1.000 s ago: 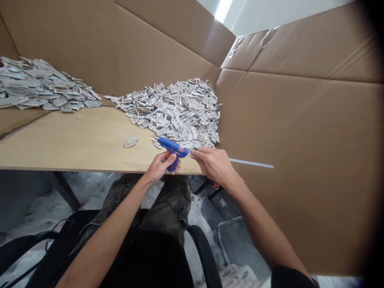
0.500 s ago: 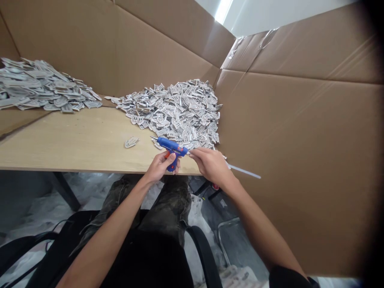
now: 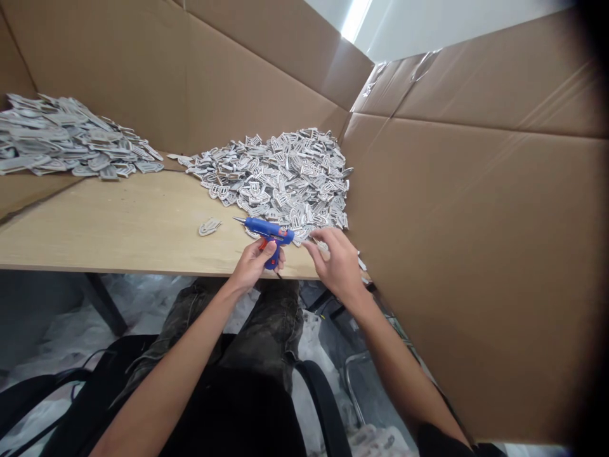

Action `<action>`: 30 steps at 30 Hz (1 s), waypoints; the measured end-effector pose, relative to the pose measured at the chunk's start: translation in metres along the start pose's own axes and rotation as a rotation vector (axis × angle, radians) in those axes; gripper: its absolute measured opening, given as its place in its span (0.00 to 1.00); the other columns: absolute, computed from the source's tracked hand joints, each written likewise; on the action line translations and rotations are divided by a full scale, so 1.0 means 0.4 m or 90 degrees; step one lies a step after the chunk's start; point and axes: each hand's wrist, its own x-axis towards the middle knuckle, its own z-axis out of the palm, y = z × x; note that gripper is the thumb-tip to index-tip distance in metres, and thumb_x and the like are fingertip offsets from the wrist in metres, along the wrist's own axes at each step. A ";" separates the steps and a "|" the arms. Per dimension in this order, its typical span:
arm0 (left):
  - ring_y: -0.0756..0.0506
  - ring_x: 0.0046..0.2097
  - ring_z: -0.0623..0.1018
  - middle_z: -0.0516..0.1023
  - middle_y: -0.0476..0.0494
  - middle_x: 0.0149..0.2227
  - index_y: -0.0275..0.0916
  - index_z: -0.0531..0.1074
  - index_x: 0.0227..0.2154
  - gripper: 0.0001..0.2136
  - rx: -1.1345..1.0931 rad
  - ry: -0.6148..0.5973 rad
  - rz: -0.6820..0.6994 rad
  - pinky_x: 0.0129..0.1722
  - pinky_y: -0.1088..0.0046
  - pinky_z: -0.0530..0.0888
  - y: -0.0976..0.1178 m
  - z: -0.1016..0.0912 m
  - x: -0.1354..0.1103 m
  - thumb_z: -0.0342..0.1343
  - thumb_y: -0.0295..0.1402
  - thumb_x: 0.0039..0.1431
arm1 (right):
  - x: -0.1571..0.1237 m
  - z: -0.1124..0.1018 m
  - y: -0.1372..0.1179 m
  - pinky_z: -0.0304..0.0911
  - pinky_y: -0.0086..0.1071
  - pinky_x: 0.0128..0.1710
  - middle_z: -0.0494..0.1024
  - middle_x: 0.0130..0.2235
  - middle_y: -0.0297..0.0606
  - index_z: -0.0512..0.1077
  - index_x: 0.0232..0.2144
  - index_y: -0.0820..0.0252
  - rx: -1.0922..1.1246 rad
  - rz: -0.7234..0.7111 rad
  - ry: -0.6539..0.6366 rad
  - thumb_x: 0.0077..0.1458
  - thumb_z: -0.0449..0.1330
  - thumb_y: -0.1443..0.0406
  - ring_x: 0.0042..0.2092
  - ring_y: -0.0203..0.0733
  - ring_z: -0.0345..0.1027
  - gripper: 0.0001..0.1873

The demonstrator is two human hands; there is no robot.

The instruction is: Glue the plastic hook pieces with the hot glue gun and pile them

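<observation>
My left hand is closed round the grip of a small blue glue gun at the front edge of the wooden table; its nozzle points left. Just right of the gun's back end, my right hand is curled round a pale translucent glue stick. Only short bits of the stick show between the fingers and past the hand. Directly behind both hands lies a big heap of grey-white cut-out pieces.
A single cut-out piece lies on the table left of the gun. A second heap sits at the far left. Tall cardboard walls close in the back and right. Under the table are my legs and a black chair.
The glue stick, which stuck out far to the right of my right hand, now lies mostly hidden in the hand. The right wrist has turned downward. The glue gun shifted slightly left.
</observation>
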 end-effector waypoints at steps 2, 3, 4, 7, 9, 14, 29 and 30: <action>0.50 0.28 0.77 0.80 0.43 0.31 0.34 0.74 0.40 0.25 -0.019 0.004 -0.002 0.29 0.73 0.75 0.003 0.002 0.000 0.67 0.54 0.59 | -0.029 0.017 -0.027 0.62 0.35 0.39 0.74 0.30 0.39 0.68 0.28 0.56 0.003 0.063 0.088 0.72 0.54 0.55 0.34 0.42 0.67 0.20; 0.49 0.28 0.77 0.80 0.43 0.31 0.34 0.74 0.39 0.25 -0.032 0.008 -0.006 0.29 0.73 0.74 0.006 0.004 0.000 0.68 0.55 0.58 | -0.045 0.030 -0.042 0.59 0.35 0.35 0.69 0.25 0.35 0.64 0.23 0.55 0.012 0.102 0.098 0.72 0.53 0.54 0.30 0.39 0.62 0.24; 0.49 0.28 0.77 0.80 0.43 0.31 0.34 0.74 0.39 0.26 -0.047 0.014 -0.012 0.28 0.74 0.74 0.008 0.005 0.000 0.68 0.55 0.57 | -0.061 0.046 -0.055 0.57 0.34 0.32 0.64 0.23 0.32 0.60 0.21 0.54 0.036 0.141 0.070 0.72 0.53 0.53 0.27 0.37 0.58 0.26; 0.50 0.28 0.76 0.79 0.43 0.31 0.32 0.76 0.39 0.28 -0.100 0.036 -0.038 0.27 0.75 0.72 0.014 0.004 0.000 0.71 0.55 0.53 | -0.090 0.106 -0.081 0.57 0.33 0.30 0.66 0.23 0.31 0.63 0.23 0.55 0.178 0.245 -0.026 0.70 0.56 0.51 0.27 0.36 0.59 0.24; 0.50 0.29 0.76 0.79 0.43 0.31 0.32 0.76 0.39 0.28 -0.126 0.054 -0.055 0.27 0.76 0.72 0.014 -0.001 0.000 0.73 0.55 0.50 | -0.086 0.146 -0.083 0.63 0.32 0.33 0.74 0.31 0.35 0.69 0.31 0.57 0.267 0.288 -0.039 0.65 0.62 0.49 0.32 0.38 0.67 0.19; 0.49 0.32 0.77 0.79 0.46 0.33 0.35 0.75 0.39 0.25 -0.153 0.068 -0.080 0.28 0.76 0.74 0.011 -0.017 -0.001 0.76 0.50 0.49 | -0.019 0.212 -0.066 0.73 0.32 0.33 0.79 0.43 0.39 0.75 0.47 0.56 0.533 0.348 -0.109 0.61 0.64 0.45 0.37 0.40 0.74 0.24; 0.42 0.45 0.81 0.84 0.38 0.43 0.37 0.82 0.40 0.14 0.241 -0.059 -0.066 0.46 0.69 0.75 0.088 -0.046 -0.007 0.67 0.43 0.60 | 0.019 0.249 -0.035 0.73 0.39 0.51 0.84 0.43 0.38 0.81 0.37 0.54 0.681 0.413 -0.072 0.58 0.66 0.47 0.47 0.45 0.77 0.19; 0.42 0.42 0.81 0.84 0.38 0.40 0.36 0.82 0.37 0.14 0.332 -0.046 -0.065 0.43 0.69 0.75 0.113 -0.062 -0.008 0.65 0.43 0.62 | 0.020 0.249 -0.030 0.74 0.38 0.47 0.83 0.41 0.39 0.80 0.36 0.55 0.699 0.413 -0.075 0.58 0.67 0.46 0.45 0.45 0.77 0.20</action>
